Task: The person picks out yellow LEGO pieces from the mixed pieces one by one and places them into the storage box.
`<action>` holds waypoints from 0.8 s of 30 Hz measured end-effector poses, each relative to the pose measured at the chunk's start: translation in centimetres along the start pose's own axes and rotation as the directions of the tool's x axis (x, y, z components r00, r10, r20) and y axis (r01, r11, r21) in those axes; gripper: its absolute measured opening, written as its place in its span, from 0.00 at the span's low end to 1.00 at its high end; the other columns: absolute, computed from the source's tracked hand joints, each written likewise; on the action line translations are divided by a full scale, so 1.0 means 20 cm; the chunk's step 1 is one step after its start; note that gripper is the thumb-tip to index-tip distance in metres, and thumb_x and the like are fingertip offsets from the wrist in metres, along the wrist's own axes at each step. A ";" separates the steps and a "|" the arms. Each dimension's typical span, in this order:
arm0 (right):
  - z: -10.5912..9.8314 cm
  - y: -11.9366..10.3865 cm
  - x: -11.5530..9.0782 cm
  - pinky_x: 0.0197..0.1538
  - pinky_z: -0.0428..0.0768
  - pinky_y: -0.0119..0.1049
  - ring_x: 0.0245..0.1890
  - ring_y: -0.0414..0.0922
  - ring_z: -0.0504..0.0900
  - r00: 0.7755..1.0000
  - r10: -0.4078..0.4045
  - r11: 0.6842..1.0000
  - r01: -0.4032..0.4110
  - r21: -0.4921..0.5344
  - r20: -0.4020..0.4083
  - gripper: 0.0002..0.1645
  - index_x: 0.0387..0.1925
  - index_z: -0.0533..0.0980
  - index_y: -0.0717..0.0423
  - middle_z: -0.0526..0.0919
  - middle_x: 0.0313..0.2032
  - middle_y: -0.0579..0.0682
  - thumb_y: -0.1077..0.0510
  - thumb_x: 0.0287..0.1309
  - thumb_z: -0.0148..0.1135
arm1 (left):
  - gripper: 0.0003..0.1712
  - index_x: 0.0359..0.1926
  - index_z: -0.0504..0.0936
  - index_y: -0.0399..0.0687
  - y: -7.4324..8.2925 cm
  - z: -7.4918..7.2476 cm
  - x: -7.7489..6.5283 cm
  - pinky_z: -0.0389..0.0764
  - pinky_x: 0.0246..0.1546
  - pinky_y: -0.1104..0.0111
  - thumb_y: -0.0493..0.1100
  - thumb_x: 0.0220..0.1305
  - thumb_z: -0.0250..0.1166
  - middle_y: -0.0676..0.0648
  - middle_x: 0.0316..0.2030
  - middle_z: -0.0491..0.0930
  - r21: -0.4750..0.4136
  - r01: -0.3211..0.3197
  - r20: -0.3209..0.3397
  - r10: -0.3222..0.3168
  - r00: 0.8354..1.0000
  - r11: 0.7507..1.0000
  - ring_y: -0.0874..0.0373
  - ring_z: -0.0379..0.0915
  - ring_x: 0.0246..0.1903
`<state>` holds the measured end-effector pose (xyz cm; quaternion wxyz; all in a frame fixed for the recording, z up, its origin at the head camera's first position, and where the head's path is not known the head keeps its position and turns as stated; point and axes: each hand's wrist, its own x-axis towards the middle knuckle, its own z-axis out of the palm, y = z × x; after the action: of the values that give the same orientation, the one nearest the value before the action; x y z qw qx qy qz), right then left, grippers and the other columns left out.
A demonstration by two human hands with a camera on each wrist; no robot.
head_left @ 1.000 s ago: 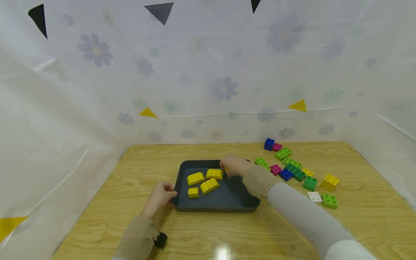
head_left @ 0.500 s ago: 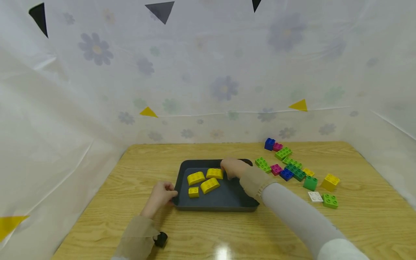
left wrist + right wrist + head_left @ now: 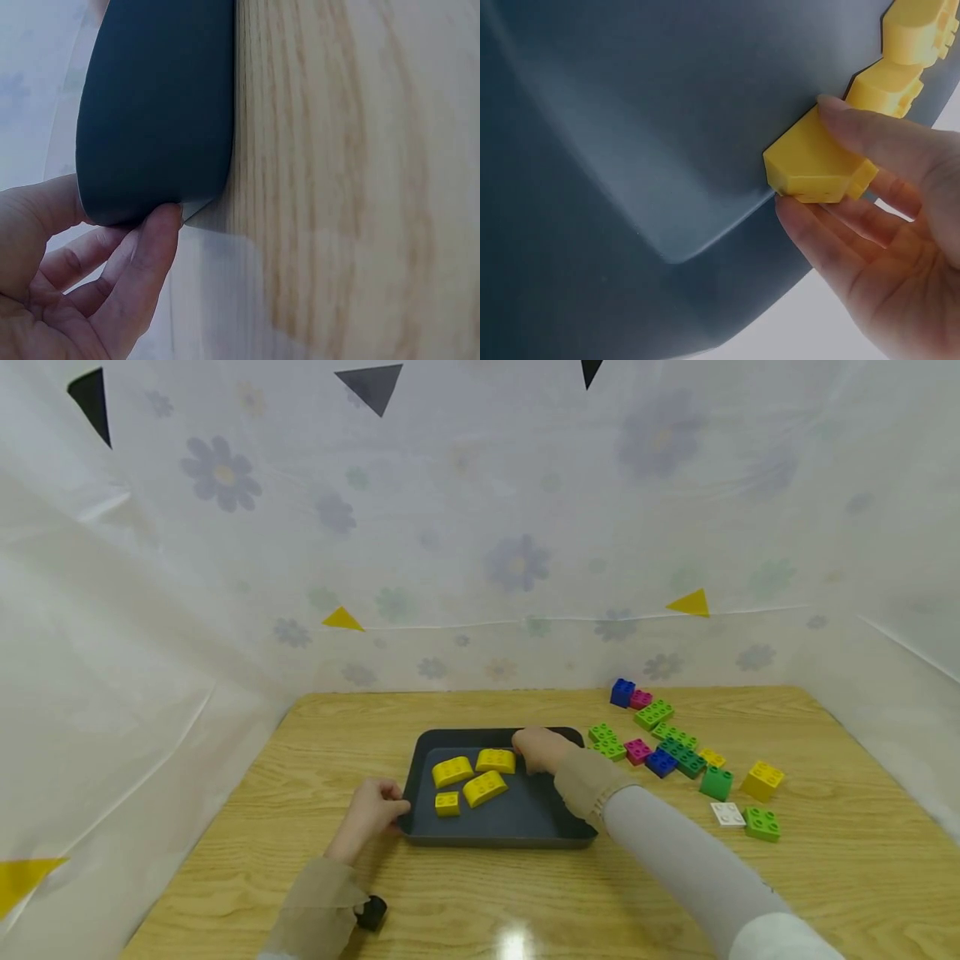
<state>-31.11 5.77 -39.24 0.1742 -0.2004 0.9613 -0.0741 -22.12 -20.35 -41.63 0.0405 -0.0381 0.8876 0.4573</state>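
Right wrist: right fingers (image 3: 870, 135) pinch a yellow block (image 3: 810, 154) near two others (image 3: 883, 86); left fingers (image 3: 154, 244) grip the tray (image 3: 157, 97).

A tall blue plastic brick (image 3: 622, 692) stood beside a magenta studded brick (image 3: 641, 699) near the far edge of a light wood-grain counter (image 3: 322, 739), while a chunky yellow brick (image 3: 762, 781), a flat white square brick (image 3: 727, 815) and a lime-green studded brick (image 3: 762, 824) sat farther right. Behind hung a whitish translucent sheet (image 3: 465, 460) printed with pale mauve flowers (image 3: 221, 475), marked by yellow triangles (image 3: 690, 602) and, higher up, a grey triangle (image 3: 371, 387) between two black triangles (image 3: 92, 406).
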 end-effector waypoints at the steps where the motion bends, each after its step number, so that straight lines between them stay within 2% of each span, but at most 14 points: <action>1: 0.00 0.00 0.00 0.40 0.77 0.39 0.37 0.47 0.75 1.000 0.000 1.000 0.000 -0.001 0.000 0.15 0.41 0.75 0.56 0.78 0.38 0.51 0.67 0.49 0.65 | 0.05 0.22 0.74 0.35 0.00 0.00 0.00 0.79 0.19 0.64 0.28 0.52 0.60 0.45 0.20 0.72 -0.001 0.000 0.000 0.000 1.000 1.000 0.57 0.70 0.17; 9: 0.01 0.00 0.02 0.38 0.75 0.39 0.33 0.46 0.73 1.000 0.008 1.000 -0.008 -0.012 0.004 0.13 0.40 0.75 0.56 0.77 0.36 0.51 0.67 0.50 0.64 | 0.05 0.23 0.74 0.35 0.00 0.00 0.00 0.79 0.20 0.64 0.28 0.52 0.60 0.45 0.21 0.72 0.003 0.004 0.003 -0.004 1.000 1.000 0.57 0.71 0.18; 15: 0.00 0.00 0.00 0.38 0.76 0.39 0.34 0.45 0.75 1.000 0.012 1.000 -0.012 -0.016 -0.002 0.17 0.42 0.76 0.54 0.78 0.39 0.50 0.64 0.47 0.67 | 0.04 0.23 0.74 0.35 0.00 0.00 0.00 0.79 0.20 0.64 0.29 0.52 0.60 0.45 0.21 0.73 0.002 0.007 -0.001 -0.007 1.000 1.000 0.57 0.71 0.18; 20: -0.06 -0.01 -0.04 0.42 0.77 0.41 0.42 0.48 0.77 0.998 0.026 1.000 -0.027 0.012 0.051 0.30 0.55 0.71 0.53 0.75 0.51 0.52 0.60 0.47 0.68 | 0.05 0.23 0.74 0.36 0.00 0.00 0.00 0.79 0.19 0.64 0.29 0.52 0.61 0.45 0.20 0.72 0.006 0.006 -0.003 -0.006 1.000 1.000 0.57 0.70 0.18; 24: -0.14 -0.01 -0.09 0.50 0.74 0.46 0.53 0.53 0.72 0.997 0.011 1.000 -0.013 0.025 0.078 0.37 0.60 0.66 0.51 0.69 0.58 0.53 0.58 0.47 0.68 | 0.06 0.21 0.73 0.36 0.00 0.00 0.01 0.79 0.19 0.64 0.28 0.51 0.61 0.47 0.18 0.71 0.001 0.009 -0.006 -0.009 1.000 1.000 0.58 0.69 0.17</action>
<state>-30.58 6.55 -36.06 0.2145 -0.1950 0.9540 -0.0772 -22.24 -20.31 -41.64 0.0399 -0.0433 0.8877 0.4566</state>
